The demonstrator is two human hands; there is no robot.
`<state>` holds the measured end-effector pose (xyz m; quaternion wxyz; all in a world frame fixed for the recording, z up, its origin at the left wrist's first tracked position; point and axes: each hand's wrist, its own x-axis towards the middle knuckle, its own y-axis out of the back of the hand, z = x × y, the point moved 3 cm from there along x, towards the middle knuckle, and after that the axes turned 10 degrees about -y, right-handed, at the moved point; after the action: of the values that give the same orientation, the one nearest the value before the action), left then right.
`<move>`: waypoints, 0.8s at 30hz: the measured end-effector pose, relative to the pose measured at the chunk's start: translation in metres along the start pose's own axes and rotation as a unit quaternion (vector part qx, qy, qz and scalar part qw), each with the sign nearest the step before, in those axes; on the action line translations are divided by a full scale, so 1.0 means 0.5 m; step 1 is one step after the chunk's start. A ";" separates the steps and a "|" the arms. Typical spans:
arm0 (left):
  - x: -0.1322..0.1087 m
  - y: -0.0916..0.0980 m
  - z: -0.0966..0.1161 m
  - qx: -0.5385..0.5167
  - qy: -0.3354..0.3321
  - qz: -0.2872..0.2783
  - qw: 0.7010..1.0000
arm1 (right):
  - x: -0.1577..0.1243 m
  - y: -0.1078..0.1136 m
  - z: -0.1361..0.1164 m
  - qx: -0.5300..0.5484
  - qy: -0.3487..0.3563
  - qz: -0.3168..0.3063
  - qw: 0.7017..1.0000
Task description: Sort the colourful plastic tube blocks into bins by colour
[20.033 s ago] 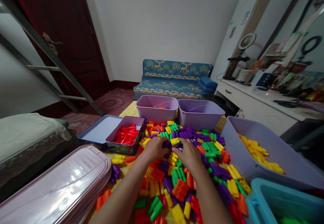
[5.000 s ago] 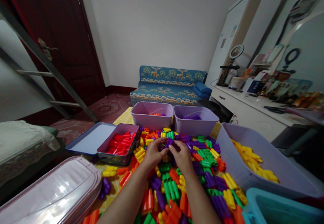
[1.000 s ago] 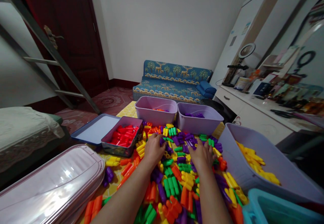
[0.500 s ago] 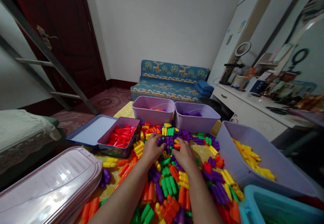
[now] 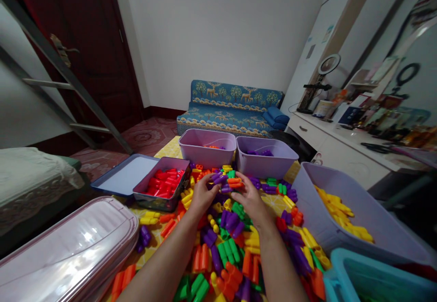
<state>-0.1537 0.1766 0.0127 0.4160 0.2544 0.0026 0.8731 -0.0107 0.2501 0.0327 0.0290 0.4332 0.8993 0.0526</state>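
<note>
My left hand (image 5: 203, 196) has its fingers and thumb curled round some purple plastic building blocks (image 5: 219, 178) over the middle of the pile. Facing it, my right hand (image 5: 251, 198) curves round the other side of the same cluster, where an orange building block (image 5: 235, 182) lies between its thumb and fingers. Beneath and around both hands spreads a loose heap of building blocks in purple, green, yellow, orange and red. A green building block (image 5: 228, 251) and a purple building block (image 5: 232, 223) lie between my forearms.
Two lilac bins (image 5: 206, 152) stand behind the pile. A tin (image 5: 177, 202) of red blocks sits left, near a pink lid (image 5: 68, 252). To the right are a lilac bin (image 5: 303, 211) holding yellow blocks and a turquoise bin (image 5: 336, 265).
My hands have drawn purple blocks and an orange one together between them and slightly up. A purple block now lies on the pile between my forearms, nearer me.
</note>
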 end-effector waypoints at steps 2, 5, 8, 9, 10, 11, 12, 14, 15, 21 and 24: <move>-0.001 0.009 -0.005 0.111 -0.011 0.036 0.993 | 0.005 0.040 0.009 -0.111 -0.015 0.083 0.990; -0.005 0.016 0.009 0.236 -0.054 0.046 0.969 | -0.003 0.084 0.011 -0.310 -0.048 0.124 0.941; -0.004 0.019 0.041 0.292 -0.065 0.014 0.954 | -0.022 0.099 0.000 -0.440 -0.081 0.087 0.890; -0.003 0.021 0.054 0.310 -0.051 -0.004 0.949 | -0.029 0.100 -0.005 -0.466 -0.086 0.077 0.877; -0.002 0.024 0.066 0.331 -0.032 -0.031 0.943 | -0.034 0.098 -0.010 -0.485 -0.086 0.070 0.867; -0.002 0.027 0.078 0.350 -0.014 -0.067 0.934 | -0.038 0.095 -0.014 -0.500 -0.082 0.064 0.860; -0.002 0.031 0.090 0.366 -0.002 -0.109 0.924 | -0.041 0.091 -0.017 -0.512 -0.076 0.057 0.854; -0.005 0.039 0.111 0.376 -0.001 -0.199 0.905 | -0.044 0.082 -0.017 -0.529 -0.076 0.045 0.844; -0.009 0.042 0.118 0.368 -0.009 -0.240 0.898 | -0.044 0.077 -0.015 -0.535 -0.080 0.040 0.840; -0.033 0.028 0.120 0.287 -0.055 -0.341 0.894 | -0.042 0.035 -0.012 -0.552 -0.071 0.018 0.831; -0.040 -0.004 0.098 0.262 -0.105 -0.353 0.892 | -0.035 0.011 -0.012 -0.518 -0.051 0.020 0.853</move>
<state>-0.1199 0.1532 0.0460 0.6131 0.4266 0.2772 0.6044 0.0036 0.2395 0.0396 0.2942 0.3755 0.7301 0.4893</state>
